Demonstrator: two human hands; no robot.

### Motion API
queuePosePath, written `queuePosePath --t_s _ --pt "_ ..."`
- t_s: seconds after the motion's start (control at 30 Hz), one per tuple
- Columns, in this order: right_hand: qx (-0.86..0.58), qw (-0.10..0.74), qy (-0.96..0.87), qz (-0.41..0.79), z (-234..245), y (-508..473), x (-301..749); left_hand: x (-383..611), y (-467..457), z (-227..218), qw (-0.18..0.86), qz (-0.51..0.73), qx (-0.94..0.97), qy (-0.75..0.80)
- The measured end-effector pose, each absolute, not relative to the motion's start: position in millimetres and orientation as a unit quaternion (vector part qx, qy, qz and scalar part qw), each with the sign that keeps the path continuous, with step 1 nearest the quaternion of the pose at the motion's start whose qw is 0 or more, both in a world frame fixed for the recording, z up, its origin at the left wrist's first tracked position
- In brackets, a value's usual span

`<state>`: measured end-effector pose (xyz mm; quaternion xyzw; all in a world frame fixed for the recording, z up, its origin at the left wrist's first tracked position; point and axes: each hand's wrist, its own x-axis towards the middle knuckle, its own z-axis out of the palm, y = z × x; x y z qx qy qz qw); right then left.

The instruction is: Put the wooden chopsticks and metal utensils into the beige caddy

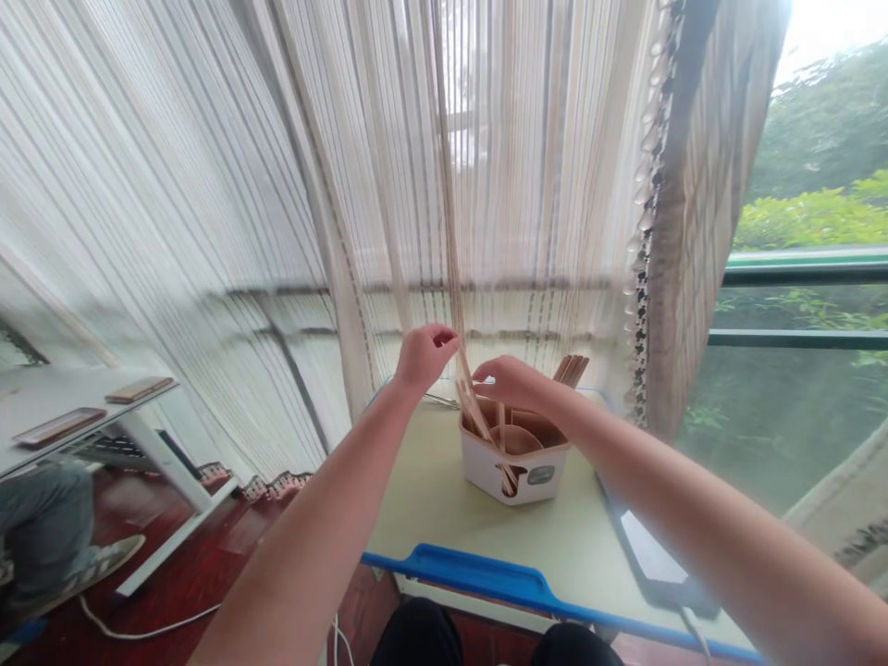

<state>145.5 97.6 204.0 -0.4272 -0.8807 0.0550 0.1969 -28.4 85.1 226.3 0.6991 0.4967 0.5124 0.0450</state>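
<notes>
My left hand [425, 356] is raised above the small table, its fingers pinched on the top ends of wooden chopsticks [477, 414] that slant down into a white utensil holder [517, 467]. My right hand [510, 381] hovers over the holder's rim with fingers curled together, touching the chopsticks lower down. More wooden chopsticks [570, 368] stand at the holder's back right corner. A round wooden piece lies inside the holder.
The holder stands on a pale green table with a blue rim [478, 573]. A dark tablet [656, 560] with a cable lies at its right edge. Sheer striped curtains [277, 213] hang behind. A white desk [83, 398] and a person's leg and shoe [62, 546] are at left.
</notes>
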Motion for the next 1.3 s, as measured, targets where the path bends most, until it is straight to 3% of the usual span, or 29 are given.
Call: queuePosePath --t_s 0.53,0.93,1.2,1.3 --pt "-0.47 0.193 -0.86 0.04 208 95 131 -32 89 191 0.092 0.44 0.712 0.539" --pt "-0.51 0.211 -0.832 0.054 208 101 132 -51 81 157 0.182 0.507 0.649 0.538" --pt "-0.422 0.343 -0.839 -0.014 239 47 94 -125 66 102 -0.001 0.554 0.515 0.653" --pt "-0.354 0.325 -0.877 -0.025 229 27 55 -155 54 79 -0.042 0.507 0.486 0.71"
